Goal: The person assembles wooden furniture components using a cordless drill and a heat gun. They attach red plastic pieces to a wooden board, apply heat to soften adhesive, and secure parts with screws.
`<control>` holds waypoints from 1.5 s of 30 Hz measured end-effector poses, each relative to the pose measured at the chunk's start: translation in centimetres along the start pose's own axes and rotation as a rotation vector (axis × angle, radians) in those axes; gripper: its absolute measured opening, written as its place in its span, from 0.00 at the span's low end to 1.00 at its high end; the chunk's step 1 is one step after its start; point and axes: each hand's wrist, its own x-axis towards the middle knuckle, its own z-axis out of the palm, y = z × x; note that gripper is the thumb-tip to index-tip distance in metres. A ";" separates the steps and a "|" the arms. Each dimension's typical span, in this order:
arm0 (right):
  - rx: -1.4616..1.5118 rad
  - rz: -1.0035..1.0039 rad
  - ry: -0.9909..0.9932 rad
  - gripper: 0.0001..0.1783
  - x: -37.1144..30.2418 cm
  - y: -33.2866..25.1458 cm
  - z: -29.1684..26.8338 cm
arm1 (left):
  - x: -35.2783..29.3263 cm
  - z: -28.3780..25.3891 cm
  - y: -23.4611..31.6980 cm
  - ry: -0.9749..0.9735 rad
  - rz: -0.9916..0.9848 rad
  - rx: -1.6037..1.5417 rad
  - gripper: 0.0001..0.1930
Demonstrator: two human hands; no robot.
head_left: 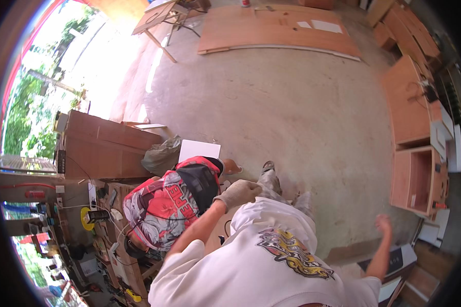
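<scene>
My left hand [244, 193] wears a pale grey work glove and hangs in front of my waist, beside the hem of my white shirt. Its fingers are curled under, so whatever they may hold is hidden. My right hand [383, 223] is bare and out to the right side, fingers folded in, with no object visible in it. A red, grey and black patterned bag or cloth bundle [171, 197] lies close to the left forearm. Just beyond it are a white board [200, 150] and an orange-brown rounded object [232, 166].
A large wooden panel [276, 31] lies on the concrete floor [287, 102] ahead, with white sheets on it. Wooden cabinets [417, 181] line the right. On the left stand a brown wooden cabinet [105, 146] and a cluttered workbench with cables. A folding table [156, 18] stands far left.
</scene>
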 end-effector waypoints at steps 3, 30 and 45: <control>-0.360 -0.439 0.023 0.21 7.4 -23.4 -6.6 | 0.8 -7.1 -1.8 -0.050 0.530 0.718 0.15; -0.395 -0.623 -0.467 0.11 27.7 -147.0 64.8 | -0.6 -78.1 -41.4 2.046 -0.880 0.679 0.34; -0.754 -1.244 -1.059 0.24 -14.3 -170.0 91.4 | -40.1 -102.4 -57.5 1.874 -1.884 0.141 0.43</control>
